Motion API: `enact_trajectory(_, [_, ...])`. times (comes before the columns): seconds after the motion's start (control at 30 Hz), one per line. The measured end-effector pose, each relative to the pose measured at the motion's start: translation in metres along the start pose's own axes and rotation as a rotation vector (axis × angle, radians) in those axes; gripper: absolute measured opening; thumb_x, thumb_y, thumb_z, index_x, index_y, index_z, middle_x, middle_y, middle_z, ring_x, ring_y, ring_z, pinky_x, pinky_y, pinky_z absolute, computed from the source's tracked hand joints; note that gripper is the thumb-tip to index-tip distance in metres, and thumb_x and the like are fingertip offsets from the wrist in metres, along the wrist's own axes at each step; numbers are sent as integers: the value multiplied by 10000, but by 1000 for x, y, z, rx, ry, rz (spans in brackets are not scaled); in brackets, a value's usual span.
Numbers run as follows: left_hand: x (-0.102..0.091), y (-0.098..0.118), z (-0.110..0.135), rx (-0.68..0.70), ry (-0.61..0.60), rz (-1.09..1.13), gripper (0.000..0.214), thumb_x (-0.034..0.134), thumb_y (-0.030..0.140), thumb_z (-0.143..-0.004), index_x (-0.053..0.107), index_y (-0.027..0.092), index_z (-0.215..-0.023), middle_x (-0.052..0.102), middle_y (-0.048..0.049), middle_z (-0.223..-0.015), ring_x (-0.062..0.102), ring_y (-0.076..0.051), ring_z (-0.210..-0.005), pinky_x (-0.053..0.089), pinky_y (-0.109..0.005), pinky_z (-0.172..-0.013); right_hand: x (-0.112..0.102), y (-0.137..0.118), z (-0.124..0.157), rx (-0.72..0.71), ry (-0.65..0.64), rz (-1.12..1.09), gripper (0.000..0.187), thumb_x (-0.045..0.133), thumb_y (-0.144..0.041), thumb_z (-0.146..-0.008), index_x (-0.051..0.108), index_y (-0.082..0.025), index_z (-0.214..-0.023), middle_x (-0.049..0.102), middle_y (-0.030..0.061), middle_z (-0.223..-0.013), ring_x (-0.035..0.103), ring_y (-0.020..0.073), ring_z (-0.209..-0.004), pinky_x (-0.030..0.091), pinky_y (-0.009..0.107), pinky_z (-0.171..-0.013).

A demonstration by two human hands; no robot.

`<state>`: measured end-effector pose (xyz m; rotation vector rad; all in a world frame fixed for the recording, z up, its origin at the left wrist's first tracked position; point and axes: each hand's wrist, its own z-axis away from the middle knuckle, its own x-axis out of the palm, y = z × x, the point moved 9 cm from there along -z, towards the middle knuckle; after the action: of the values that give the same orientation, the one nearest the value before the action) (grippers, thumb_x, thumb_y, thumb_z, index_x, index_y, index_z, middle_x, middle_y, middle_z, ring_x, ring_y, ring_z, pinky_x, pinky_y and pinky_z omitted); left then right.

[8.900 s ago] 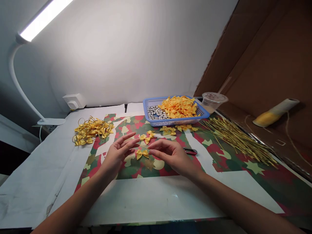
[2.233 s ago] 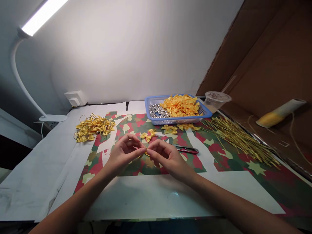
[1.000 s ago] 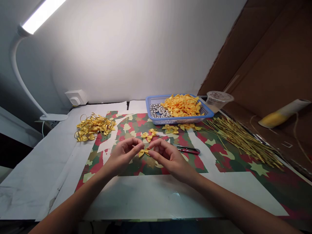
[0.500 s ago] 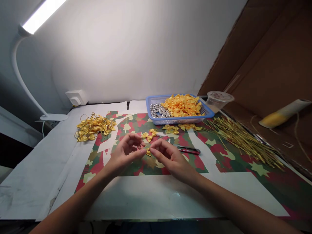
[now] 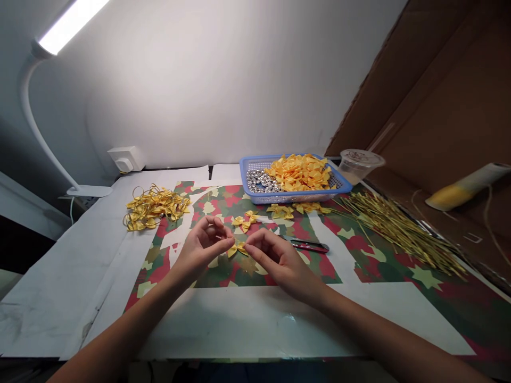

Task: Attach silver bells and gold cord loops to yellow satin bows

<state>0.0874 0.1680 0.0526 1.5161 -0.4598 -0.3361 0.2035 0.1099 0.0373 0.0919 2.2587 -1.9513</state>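
A small yellow ribbon bow point(image 5: 237, 249) sits between my fingertips, above the camouflage-printed paper point(image 5: 255, 276). My left hand point(image 5: 202, 247) pinches its left side with thumb and forefinger. My right hand point(image 5: 275, 260) closes on its right side, and the fingertips hide the bow's centre. Just beyond them lie two more yellow bows point(image 5: 244, 223). A small dark tool with a red handle, perhaps tweezers point(image 5: 309, 244), lies to the right of my right hand.
A blue plastic basket point(image 5: 255, 199) holds silver beads and orange ribbon pieces at the back. A tangle of gold-looped bows point(image 5: 154, 208) lies left, and a bundle of gold sticks point(image 5: 399, 234) lies right. A plastic cup point(image 5: 359, 164) stands beyond the basket.
My hands have closed from spread apart to fingertips meeting at the bow, which was lying on the paper earlier. Its wings show more now than half a second ago.
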Motion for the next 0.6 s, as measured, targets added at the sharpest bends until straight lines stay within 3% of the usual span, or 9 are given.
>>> enact_trajectory(0.17, [-2, 2, 0, 15, 13, -53, 204, 708, 202, -646, 540, 189, -761, 576, 22, -720, 530, -119, -687, 447, -224, -618, -1, 1, 1, 9, -2, -12, 229, 498, -430, -892, 549, -208, -867, 415, -36, -659, 376, 121, -585, 310, 250, -530])
enact_trajectory(0.27, [-6, 6, 1, 65, 28, -192, 113, 630, 213, -695, 614, 197, -805, 606, -6, -801, 539, -140, -717, 456, -249, -637, -1, 0, 0, 4, -10, -49, 230, 499, -433, -894, 550, -210, -871, 430, -31, -681, 391, 124, -601, 313, 251, -540])
enact_trajectory(0.33, [-3, 14, 3, 155, -1, -363, 133, 594, 221, -748, 651, 204, -868, 639, -33, -865, 552, -157, -732, 462, -272, -648, -1, -1, 0, -3, -7, -76, 227, 505, -432, -893, 549, -211, -869, 427, -32, -681, 386, 122, -599, 308, 251, -538])
enact_trajectory(0.47, [11, 34, 14, 463, -48, -686, 137, 556, 203, -827, 676, 211, -893, 649, -49, -881, 589, -178, -805, 464, -303, -713, 0, -4, -1, -14, -7, -129, 230, 519, -435, -883, 544, -208, -856, 406, -43, -655, 355, 116, -571, 283, 250, -517])
enact_trajectory(0.6, [18, 42, 20, 626, -23, -793, 113, 550, 162, -842, 658, 189, -827, 641, -41, -810, 604, -164, -757, 471, -292, -689, 1, -5, -1, -15, -14, -144, 244, 525, -447, -877, 538, -205, -846, 393, -49, -642, 331, 109, -548, 266, 249, -499])
